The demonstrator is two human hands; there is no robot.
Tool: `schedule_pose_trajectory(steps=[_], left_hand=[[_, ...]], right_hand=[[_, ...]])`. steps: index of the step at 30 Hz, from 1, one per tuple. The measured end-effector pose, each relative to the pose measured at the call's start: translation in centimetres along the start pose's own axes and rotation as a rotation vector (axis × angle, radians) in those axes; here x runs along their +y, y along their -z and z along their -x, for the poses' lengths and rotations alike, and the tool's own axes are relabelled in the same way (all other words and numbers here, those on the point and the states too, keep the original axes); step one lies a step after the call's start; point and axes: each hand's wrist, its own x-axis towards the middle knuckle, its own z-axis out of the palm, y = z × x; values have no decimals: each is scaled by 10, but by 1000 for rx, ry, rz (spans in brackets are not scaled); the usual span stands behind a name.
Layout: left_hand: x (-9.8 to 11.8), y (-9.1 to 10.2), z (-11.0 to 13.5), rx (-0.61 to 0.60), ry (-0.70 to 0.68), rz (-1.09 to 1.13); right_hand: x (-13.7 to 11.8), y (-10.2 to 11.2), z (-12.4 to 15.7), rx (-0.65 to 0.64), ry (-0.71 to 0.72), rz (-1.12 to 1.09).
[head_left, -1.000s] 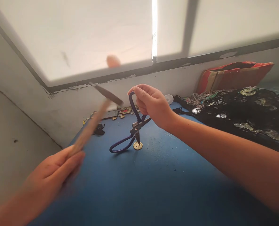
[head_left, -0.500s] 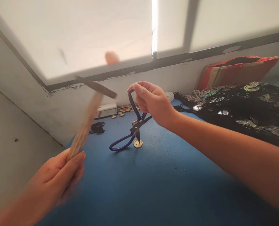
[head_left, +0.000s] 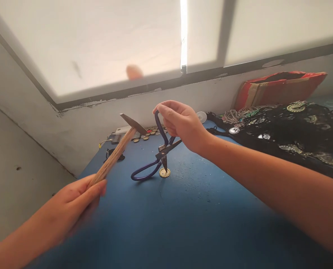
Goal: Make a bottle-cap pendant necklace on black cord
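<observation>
My left hand [head_left: 81,194] is wrapped round the wooden handle of a hammer [head_left: 114,157], whose dark metal head is raised to the left of the scissors. Fingers of my right hand [head_left: 180,121] grip one loop of a pair of scissors [head_left: 162,149] with dark blue handles. The scissors stand spread apart, one blade pointing down and its tip resting on a small round disc [head_left: 164,173] with a gold beaded rim. That disc lies flat on the blue tabletop [head_left: 172,224]. The other scissor loop rests low at the left.
Several similar discs [head_left: 152,133] lie at the back by a phone [head_left: 121,135], with a small black item [head_left: 114,154] nearer. On the right is a heap of black cords with discs [head_left: 290,127]; behind it stands a red box [head_left: 281,89]. A wall and window close off the back.
The hammer has come down and to the right, its head now nearer the scissors. My right hand, the scissors and the disc have hardly moved.
</observation>
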Motion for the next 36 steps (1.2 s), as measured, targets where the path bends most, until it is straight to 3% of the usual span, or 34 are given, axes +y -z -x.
schedule_pose_trajectory(steps=[2, 6, 10, 15, 18, 22, 36], left_hand=[[3, 4, -11, -63, -13, -59], [8, 0, -38, -19, -134, -399], [26, -16, -52, 169, -469, -403], [63, -43, -63, -59, -686, -321], [77, -57, -71, -146, -728, -255], [81, -66, -76, -176, -757, -140], [84, -74, -72, -159, -718, -29]], right_hand=[[-3, 1, 0, 11, -23, 52], [-13, 4, 0, 19, -65, 114], [-19, 5, 1, -27, -61, 105], [-22, 2, 3, -35, -33, 111], [-21, 2, 3, -31, -22, 126], [-19, 3, 3, -31, -10, 126], [-30, 5, 11, -38, -19, 156]])
